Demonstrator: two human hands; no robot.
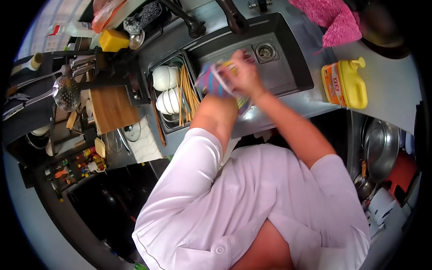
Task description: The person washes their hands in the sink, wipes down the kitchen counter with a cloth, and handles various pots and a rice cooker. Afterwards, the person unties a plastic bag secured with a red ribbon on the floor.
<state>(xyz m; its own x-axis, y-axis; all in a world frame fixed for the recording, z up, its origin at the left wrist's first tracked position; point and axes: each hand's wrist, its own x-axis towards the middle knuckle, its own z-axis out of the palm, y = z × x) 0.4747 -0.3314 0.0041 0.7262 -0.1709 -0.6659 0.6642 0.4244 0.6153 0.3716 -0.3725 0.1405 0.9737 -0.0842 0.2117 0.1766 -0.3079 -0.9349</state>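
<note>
A colourful striped cloth (211, 81), pink, blue and yellow, is bunched over the end of my left forearm (216, 112). It covers my left hand, so those fingers are hidden. My right hand (245, 74) is closed on the cloth from the right side, somewhat smeared by motion. Both are above the left part of the dark sink (292, 67), near its front edge. Just left of the cloth, a dish rack (168, 128) holds white bowls (167, 100) and several wooden chopsticks (191, 96).
A yellow detergent jug (353, 85) stands on the counter to the right, with a pink towel (328, 22) behind it. Dark faucets (234, 18) reach over the sink's back edge. To the left are a wooden cutting board (112, 108), a slotted ladle (67, 93) and a yellow sponge (113, 40).
</note>
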